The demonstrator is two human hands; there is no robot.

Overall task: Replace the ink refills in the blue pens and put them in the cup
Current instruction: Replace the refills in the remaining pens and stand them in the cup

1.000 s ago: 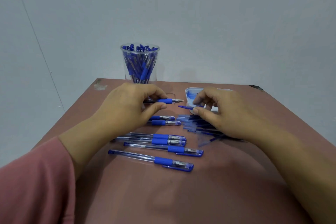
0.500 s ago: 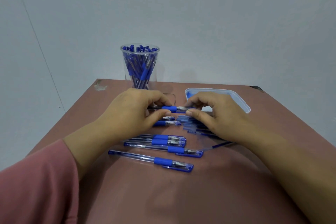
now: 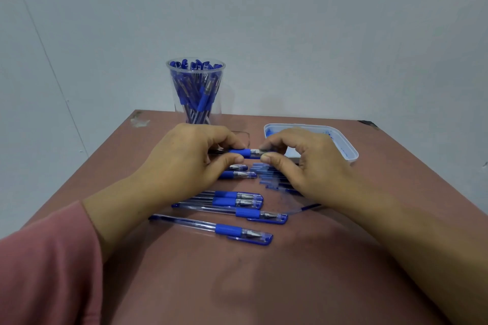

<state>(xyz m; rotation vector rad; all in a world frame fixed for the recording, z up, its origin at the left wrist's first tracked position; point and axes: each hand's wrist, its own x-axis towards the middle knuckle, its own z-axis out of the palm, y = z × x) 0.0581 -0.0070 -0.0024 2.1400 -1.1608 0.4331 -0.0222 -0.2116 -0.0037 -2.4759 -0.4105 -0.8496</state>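
Working one pen (image 3: 244,153) over the counter (image 3: 264,285): left hand (image 3: 184,166) pinches its grip, right hand (image 3: 306,166) pinches the tip | cup (image 3: 195,92) at far edge already packed | several loose pens (image 3: 228,229) probably left

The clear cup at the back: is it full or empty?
Nearly full: the cup is crowded with blue pens reaching its rim.

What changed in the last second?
The right hand moved left from beside the tray to the tip of the blue pen that the left hand grips; both now hold it. The cup, tray and loose pens stayed put.
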